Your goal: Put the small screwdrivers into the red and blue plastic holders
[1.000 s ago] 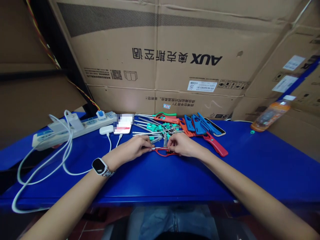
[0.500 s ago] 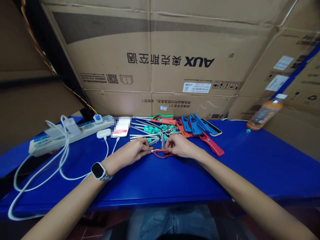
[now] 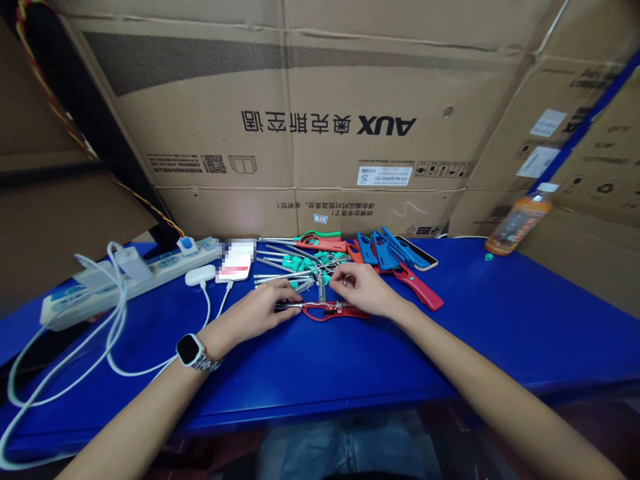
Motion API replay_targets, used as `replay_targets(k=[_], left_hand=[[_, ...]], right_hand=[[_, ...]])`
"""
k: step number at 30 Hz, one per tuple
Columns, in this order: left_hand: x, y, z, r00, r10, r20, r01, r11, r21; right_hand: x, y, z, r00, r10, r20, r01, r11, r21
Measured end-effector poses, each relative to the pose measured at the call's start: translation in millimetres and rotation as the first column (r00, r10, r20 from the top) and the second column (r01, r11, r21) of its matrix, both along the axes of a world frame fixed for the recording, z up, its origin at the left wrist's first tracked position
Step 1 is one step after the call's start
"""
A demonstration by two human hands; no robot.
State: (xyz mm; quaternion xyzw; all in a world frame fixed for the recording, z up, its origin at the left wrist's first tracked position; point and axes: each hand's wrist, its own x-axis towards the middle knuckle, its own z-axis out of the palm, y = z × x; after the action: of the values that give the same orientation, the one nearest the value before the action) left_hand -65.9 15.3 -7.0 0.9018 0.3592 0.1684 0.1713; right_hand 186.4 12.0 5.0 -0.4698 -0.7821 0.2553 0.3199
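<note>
A red long-nosed lighter (image 3: 316,317) lies flat with its casing open. Thin wires and small metal parts show inside it. My left hand (image 3: 260,307) is closed on its metal tube at the left end. Over the handle end is my right hand (image 3: 367,287), thumb and fingertip pinched. A tiny shiny piece shows between those fingertips, too small to name. Just beyond the lighter stands a clear fuel tank (image 3: 322,288), beside a heap of green-tipped metal tubes (image 3: 295,262) and wires.
Blue lighter shells (image 3: 383,250) and a red shell (image 3: 420,287) lie right of the heap, near a phone (image 3: 423,257). A drink bottle (image 3: 520,220) stands at the right. Leftward are a power strip (image 3: 165,261), white cables (image 3: 120,313) and a blurred phone (image 3: 237,260). Cardboard (image 3: 300,80) walls the back.
My right hand has lifted off the lighter's inner parts and slid slightly right, uncovering the handle end. My left hand stays at the tube, now further over it. The whole view has shifted a little.
</note>
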Motion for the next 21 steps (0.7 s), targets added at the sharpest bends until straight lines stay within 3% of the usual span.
replay_targets(k=[6,13,17,21], left_hand=[[3.5,-0.1,10.0,1.0,0.002,0.03,-0.006,0.994,0.108],[25.5,24.9,35.2,0.988,0.054,-0.147,-0.031,0.987,0.159],[31.3,37.0,26.8,0.995,0.097,-0.038,-0.087,0.975,0.203],[24.3,37.0,12.2,0.996,0.062,0.066,-0.07,0.988,0.135]], right_hand=[[17.1,5.1,0.1,1.0,0.0,0.029,0.0,1.0,-0.011],[21.0,26.3,6.5,0.977,-0.031,0.213,0.014,0.996,0.083],[15.4,43.6,12.4,0.94,-0.113,0.321,0.073,0.988,0.134],[6.3,67.5,17.6,0.891,-0.148,0.429,0.083,0.983,0.165]])
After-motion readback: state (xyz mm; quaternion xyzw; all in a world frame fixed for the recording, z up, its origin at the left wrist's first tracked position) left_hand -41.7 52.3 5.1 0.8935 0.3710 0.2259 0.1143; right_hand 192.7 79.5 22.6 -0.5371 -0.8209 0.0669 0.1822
